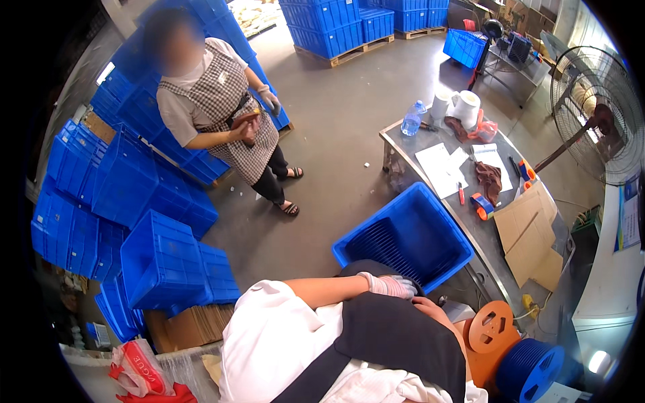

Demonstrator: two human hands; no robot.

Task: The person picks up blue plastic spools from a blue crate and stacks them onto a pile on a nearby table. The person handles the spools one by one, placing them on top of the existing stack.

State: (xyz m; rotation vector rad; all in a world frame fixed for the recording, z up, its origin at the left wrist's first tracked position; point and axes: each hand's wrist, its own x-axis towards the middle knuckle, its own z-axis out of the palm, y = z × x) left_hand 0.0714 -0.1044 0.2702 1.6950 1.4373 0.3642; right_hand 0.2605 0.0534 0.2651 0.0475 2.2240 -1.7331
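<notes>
In a white glove with pink bands, my left hand [393, 287] lies across my dark lap, fingers stretched out toward the right. Nothing shows in its grasp. My right hand [430, 309] is bare and close beside it; most of it is hidden behind the black apron [396, 332], and its fingers cannot be made out clearly. Just beyond both hands stands a blue plastic crate [437, 221]. A row of thin blue ribbed pieces [390, 245] lines its left side.
A coworker in a checked apron [235, 127] stands at the left. Stacked blue crates [164, 255] line that side. A metal table [403, 144] at right carries papers, tape rolls, a water bottle [413, 117] and cardboard [527, 238]. Orange [489, 327] and blue reels [531, 369] sit near right, below a fan [594, 114].
</notes>
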